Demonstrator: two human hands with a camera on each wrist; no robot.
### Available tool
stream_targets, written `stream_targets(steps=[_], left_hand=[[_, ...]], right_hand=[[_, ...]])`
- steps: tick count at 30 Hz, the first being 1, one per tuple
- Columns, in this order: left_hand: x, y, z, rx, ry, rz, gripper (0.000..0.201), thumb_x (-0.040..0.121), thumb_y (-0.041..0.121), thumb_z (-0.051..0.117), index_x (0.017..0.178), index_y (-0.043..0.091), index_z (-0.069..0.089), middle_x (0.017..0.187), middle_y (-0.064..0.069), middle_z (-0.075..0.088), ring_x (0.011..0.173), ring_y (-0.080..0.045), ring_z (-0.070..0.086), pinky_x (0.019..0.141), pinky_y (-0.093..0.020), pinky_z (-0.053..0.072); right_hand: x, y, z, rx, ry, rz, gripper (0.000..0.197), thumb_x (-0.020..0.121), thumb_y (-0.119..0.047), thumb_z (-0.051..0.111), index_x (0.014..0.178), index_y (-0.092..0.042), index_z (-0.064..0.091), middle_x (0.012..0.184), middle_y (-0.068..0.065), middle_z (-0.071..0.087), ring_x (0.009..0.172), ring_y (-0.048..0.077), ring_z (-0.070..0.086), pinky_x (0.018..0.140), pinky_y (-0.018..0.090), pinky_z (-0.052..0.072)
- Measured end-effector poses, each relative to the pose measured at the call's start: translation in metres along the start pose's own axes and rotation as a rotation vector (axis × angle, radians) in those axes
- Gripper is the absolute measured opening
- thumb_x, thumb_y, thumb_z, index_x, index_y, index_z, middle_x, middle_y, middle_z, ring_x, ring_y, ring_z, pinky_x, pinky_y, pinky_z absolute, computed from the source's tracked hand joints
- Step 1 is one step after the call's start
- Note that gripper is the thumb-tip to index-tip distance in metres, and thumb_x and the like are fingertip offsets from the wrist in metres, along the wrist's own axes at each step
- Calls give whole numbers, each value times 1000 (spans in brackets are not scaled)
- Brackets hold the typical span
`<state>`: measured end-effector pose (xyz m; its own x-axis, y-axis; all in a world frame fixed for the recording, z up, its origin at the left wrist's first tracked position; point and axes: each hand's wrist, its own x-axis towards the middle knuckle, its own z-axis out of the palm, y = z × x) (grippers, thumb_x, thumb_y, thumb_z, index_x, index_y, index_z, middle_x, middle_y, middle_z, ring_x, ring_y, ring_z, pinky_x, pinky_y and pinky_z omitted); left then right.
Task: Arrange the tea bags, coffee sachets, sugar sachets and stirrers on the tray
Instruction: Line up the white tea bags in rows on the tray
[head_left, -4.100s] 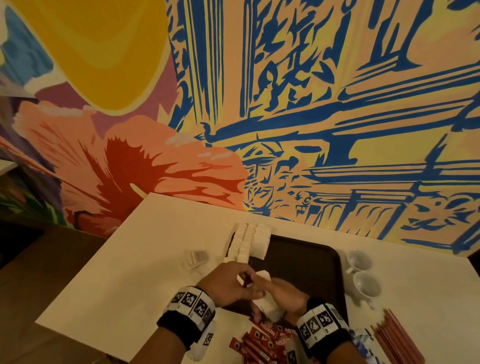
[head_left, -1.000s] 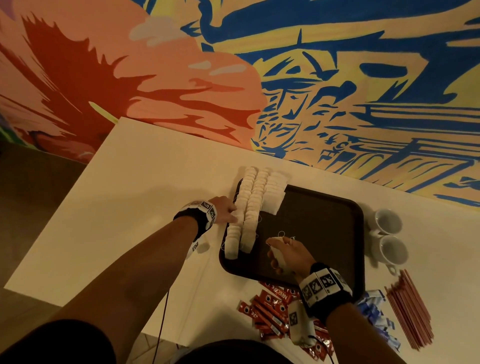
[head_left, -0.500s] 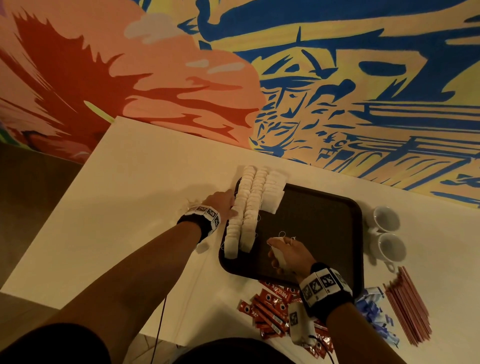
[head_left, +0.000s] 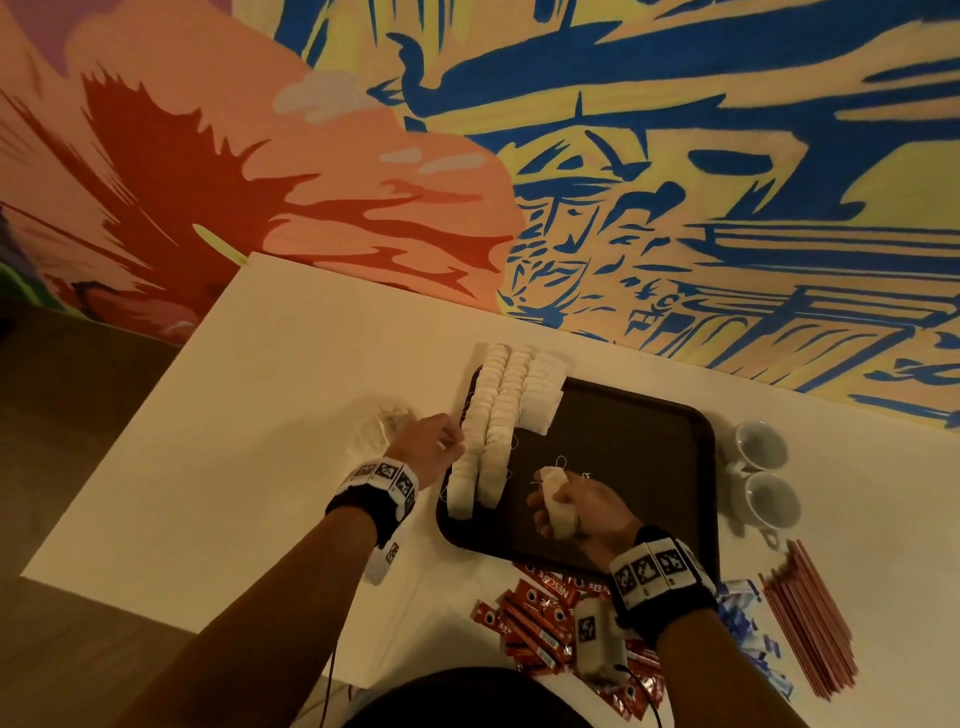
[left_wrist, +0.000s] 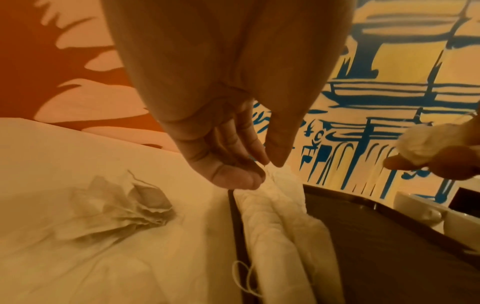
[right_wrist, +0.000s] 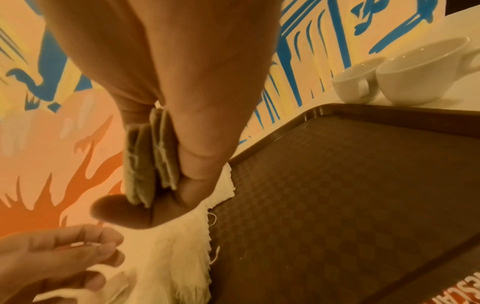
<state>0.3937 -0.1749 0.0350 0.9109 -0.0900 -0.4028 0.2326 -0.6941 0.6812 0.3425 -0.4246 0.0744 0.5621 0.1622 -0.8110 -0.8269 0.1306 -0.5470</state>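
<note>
Two long rows of white tea bags and a short third one stand along the left side of the dark brown tray. My left hand is at the rows' left side, fingers loosely curled, fingertips touching the outer row. Over the tray's near part my right hand grips a small stack of tea bags, strings dangling. Red coffee sachets, blue sugar sachets and red stirrers lie on the table nearer me.
Two white cups stand right of the tray. A crumpled clear wrapper lies on the white table just left of my left hand. A painted wall rises behind the table.
Four seconds ago both hands met over the tray's near edge. Since then the left hand has gone out to the rows' left side and now touches them. The right hand holds its stack still.
</note>
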Motion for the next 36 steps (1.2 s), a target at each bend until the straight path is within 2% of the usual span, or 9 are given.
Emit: stream_targets(steps=[6, 8, 13, 18, 22, 28, 31, 33, 36], left_hand=[[-49, 24, 2, -180, 102, 77, 5, 92, 21, 70, 96, 19, 70, 93, 21, 65, 86, 10, 59, 75, -10, 44], [-64, 40, 2, -260, 118, 105, 3, 92, 20, 70, 95, 20, 70, 95, 17, 69, 86, 4, 62, 78, -13, 45], [-100, 81, 0, -352, 28, 183, 6, 92, 28, 70, 98, 26, 70, 96, 14, 72, 85, 0, 63, 75, -22, 45], [-132, 112, 4, -330, -72, 197, 29, 84, 43, 77, 109, 34, 66, 96, 12, 72, 83, -6, 66, 70, -22, 53], [-149, 128, 16, -395, -31, 214, 31, 83, 34, 80, 109, 32, 63, 95, 4, 70, 76, -8, 63, 69, -29, 54], [-167, 138, 26, -432, 53, 208, 25, 85, 23, 79, 104, 33, 65, 86, 1, 66, 75, -10, 64, 67, -31, 54], [-176, 140, 30, -447, 76, 207, 15, 89, 21, 75, 103, 17, 70, 89, -8, 66, 71, -13, 64, 62, -26, 54], [-184, 142, 31, -452, 106, 201, 10, 92, 19, 71, 92, 8, 69, 86, -11, 66, 67, -13, 63, 55, -19, 49], [-189, 143, 34, -493, 150, 167, 16, 94, 19, 69, 78, 17, 66, 80, -9, 67, 69, -18, 65, 57, -20, 51]], right_hand=[[-29, -5, 1, 67, -131, -169, 28, 107, -15, 43, 130, -6, 58, 120, 17, 72, 101, 32, 70, 67, 37, 60], [-38, -5, 3, 57, -152, -203, 29, 106, -18, 48, 130, -5, 59, 121, 16, 72, 106, 33, 70, 71, 40, 60], [-59, -2, 3, 52, -79, -249, 28, 97, -22, 66, 122, -9, 66, 111, 13, 76, 101, 26, 73, 70, 37, 59], [-79, -1, 4, 116, -69, -340, 40, 78, -24, 81, 113, -6, 72, 104, 12, 77, 96, 25, 74, 70, 35, 59], [-97, -1, 4, 127, -139, -413, 37, 87, -19, 76, 120, -3, 68, 88, 4, 76, 82, 17, 74, 70, 33, 58], [-119, 3, -4, 123, -240, -428, 27, 94, -20, 70, 118, -9, 70, 108, 9, 77, 94, 20, 75, 75, 34, 59], [-120, 7, -15, 158, -251, -436, 31, 95, -26, 68, 122, -10, 69, 116, 12, 75, 104, 27, 73, 78, 38, 60], [-117, 10, -24, 191, -214, -434, 30, 95, -28, 69, 116, -8, 69, 112, 13, 73, 102, 29, 72, 79, 41, 60], [-114, 13, -38, 220, -127, -438, 26, 99, -26, 63, 110, -3, 64, 99, 18, 71, 91, 30, 73, 75, 43, 60]])
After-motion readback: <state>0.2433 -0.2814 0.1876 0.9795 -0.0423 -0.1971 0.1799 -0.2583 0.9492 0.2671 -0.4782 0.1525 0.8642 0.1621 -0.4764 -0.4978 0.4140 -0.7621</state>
